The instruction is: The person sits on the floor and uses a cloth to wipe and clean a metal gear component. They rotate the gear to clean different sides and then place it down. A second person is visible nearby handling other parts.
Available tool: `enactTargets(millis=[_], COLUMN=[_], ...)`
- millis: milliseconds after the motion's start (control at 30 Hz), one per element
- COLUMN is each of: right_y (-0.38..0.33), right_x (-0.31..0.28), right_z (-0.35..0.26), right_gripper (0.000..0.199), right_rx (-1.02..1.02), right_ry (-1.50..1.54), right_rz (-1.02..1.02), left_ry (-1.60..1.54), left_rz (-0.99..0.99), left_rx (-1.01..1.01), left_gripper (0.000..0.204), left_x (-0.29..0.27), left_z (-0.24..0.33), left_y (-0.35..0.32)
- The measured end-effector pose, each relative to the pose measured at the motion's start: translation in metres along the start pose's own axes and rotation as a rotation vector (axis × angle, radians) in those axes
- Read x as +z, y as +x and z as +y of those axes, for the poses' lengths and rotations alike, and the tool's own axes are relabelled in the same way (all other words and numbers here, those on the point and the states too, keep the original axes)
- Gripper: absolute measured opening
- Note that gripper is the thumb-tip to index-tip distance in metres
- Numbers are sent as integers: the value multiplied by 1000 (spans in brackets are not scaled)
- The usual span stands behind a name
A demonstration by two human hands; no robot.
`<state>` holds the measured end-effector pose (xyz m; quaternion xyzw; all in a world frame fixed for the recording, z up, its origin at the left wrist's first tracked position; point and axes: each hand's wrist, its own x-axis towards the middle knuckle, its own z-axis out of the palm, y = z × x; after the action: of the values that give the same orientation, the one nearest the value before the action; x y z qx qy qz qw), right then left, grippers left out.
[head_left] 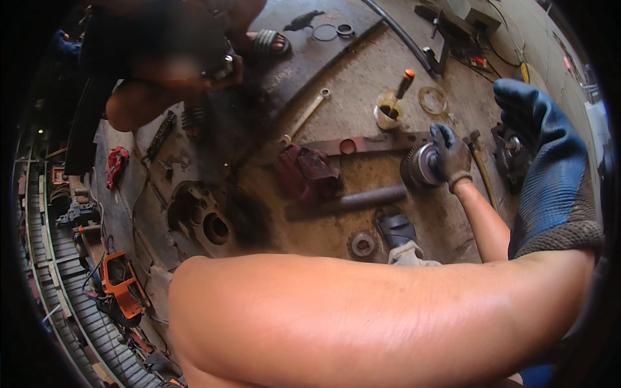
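My left forearm stretches across the lower view. At its right end my left hand (546, 168), in a blue-coated grey knit glove, is raised close to the camera with its fingers stretched out and nothing seen in them. Farther off, my right hand (449, 155), also gloved, grips a metal gear (424, 165) with a shiny hub, standing on edge on the floor. Its palm side is hidden. A flat rusty bar (381, 142) lies beside the gear, and a grey pipe (372, 198) ends near it. A smaller gear (362, 245) lies flat next to my shoe (396, 227).
A dark metal housing (210, 216) and a dark red cloth (307, 171) lie left of the pipe. Beyond are a wrench (307, 116), a cup with an orange-tipped handle (389, 111) and a ring (433, 101). Another person (155, 90) crouches at far left. An orange frame (123, 284) lies left.
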<state>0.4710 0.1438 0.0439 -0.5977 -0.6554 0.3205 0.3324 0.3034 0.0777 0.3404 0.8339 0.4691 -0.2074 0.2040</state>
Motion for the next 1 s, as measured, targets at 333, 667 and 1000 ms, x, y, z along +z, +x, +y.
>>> enactTargets(millis=[333,667,1000], right_y=[1,2,-4], right_x=[-6,-5,-12], right_z=[3,4,-22], right_gripper=[46,65,65], right_rx=[26,101,96], right_ry=[-246,-194,-242], right_rz=[-46,-26,-57], left_ry=[-20,-219,-196], left_rz=[31,60,-58], left_rx=[-7,-442,-699], left_gripper=[83,92,88], left_x=[8,201,389], left_z=[-6,-104,-177], left_y=[1,76,79])
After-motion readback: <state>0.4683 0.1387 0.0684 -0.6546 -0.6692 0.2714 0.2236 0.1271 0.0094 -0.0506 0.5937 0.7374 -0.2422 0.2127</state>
